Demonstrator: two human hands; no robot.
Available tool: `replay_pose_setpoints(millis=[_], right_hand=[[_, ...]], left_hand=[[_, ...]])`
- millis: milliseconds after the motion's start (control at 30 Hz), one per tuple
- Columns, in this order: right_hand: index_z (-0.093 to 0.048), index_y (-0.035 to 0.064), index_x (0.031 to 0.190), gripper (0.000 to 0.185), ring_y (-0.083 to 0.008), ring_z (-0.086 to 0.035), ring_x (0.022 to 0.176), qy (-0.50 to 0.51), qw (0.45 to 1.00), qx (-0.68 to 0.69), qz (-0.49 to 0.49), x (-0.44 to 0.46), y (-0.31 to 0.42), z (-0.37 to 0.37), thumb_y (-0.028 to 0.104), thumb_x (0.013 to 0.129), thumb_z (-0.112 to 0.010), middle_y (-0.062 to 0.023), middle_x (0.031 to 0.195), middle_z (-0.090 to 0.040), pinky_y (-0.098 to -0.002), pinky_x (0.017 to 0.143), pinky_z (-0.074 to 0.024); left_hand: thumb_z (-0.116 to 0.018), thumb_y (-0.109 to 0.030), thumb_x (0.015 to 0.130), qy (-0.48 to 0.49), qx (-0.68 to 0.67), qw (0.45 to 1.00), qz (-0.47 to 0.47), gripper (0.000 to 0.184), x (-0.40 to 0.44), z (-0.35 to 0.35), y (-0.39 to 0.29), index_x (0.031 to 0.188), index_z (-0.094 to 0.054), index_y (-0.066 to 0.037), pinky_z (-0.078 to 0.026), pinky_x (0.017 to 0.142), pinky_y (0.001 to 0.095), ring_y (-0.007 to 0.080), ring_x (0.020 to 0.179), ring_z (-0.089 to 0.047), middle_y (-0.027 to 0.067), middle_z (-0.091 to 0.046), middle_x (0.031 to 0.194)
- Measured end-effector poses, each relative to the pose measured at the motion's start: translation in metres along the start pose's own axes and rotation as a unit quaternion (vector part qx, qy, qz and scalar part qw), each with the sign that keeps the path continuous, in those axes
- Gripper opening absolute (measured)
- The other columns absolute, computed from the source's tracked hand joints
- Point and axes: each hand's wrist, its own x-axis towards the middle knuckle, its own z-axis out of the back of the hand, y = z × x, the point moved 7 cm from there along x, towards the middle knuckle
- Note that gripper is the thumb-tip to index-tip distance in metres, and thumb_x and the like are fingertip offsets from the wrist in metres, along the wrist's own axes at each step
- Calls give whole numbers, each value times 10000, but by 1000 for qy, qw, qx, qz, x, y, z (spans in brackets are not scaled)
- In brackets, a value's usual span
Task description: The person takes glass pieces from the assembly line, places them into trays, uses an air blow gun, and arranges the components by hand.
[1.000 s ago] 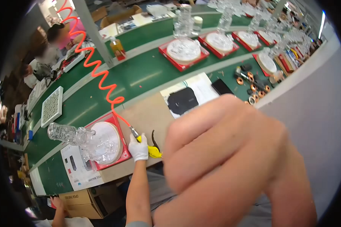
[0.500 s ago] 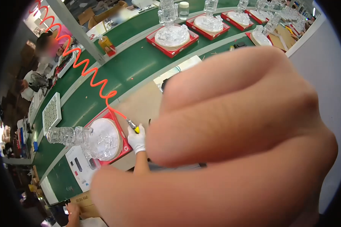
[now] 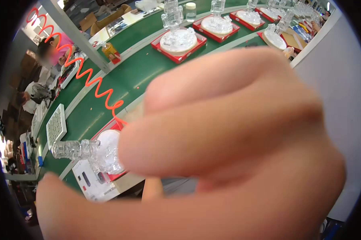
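My right hand (image 3: 228, 132), bare and very close to the camera, fills much of the head view. Its fingers are bent, and the thumb (image 3: 60, 200) is spread below them with a gap between. I see nothing held in it. Behind it shows part of my left forearm (image 3: 152, 188); the left hand itself is hidden. Left of my fingers, a clear, jointed glass-like piece (image 3: 74, 149) lies across a round white disc (image 3: 107, 140) in a red tray (image 3: 115, 176). An orange coiled hose (image 3: 97, 85) runs down to the right and disappears behind my fingers.
Several red trays (image 3: 179, 59) with white discs and clear pieces line the green bench (image 3: 136, 74). A lidded jar (image 3: 191, 13), a yellow bottle (image 3: 110, 52) and a white gridded tray (image 3: 56, 125) are nearby. A grey post (image 3: 82, 38) rises at left; another person (image 3: 62, 42) sits beyond.
My right hand has shifted left, its thumb spreading farther from the fingers. It now covers my white-gloved left hand, which was at the hose's yellow-marked end. The view has shifted slightly.
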Motion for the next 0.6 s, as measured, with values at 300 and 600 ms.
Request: replay_pose_setpoints(millis=[300, 600], right_hand=[[-606, 132, 1175, 242, -182, -551, 878, -15, 1000, -19, 17, 1, 4, -9, 258, 979, -540, -103, 1064, -671, -427, 783, -418], [-606, 132, 1172, 239, -182, -550, 842, -28, 998, -31, 40, 2, 4, -16, 243, 966, -559, -109, 1055, -674, -416, 749, -423]], left_hand=[[-706, -261, 866, 6, -4, 1000, -4, 301, -1, -10, -6, 977, -581, -10, -480, 626, 462, 354, 643, -618, 161, -636, 724], [-707, -260, 866, 4, -5, 1000, -7, 303, -1, -13, -10, 982, -582, -9, -481, 627, 461, 352, 642, -617, 161, -635, 725]])
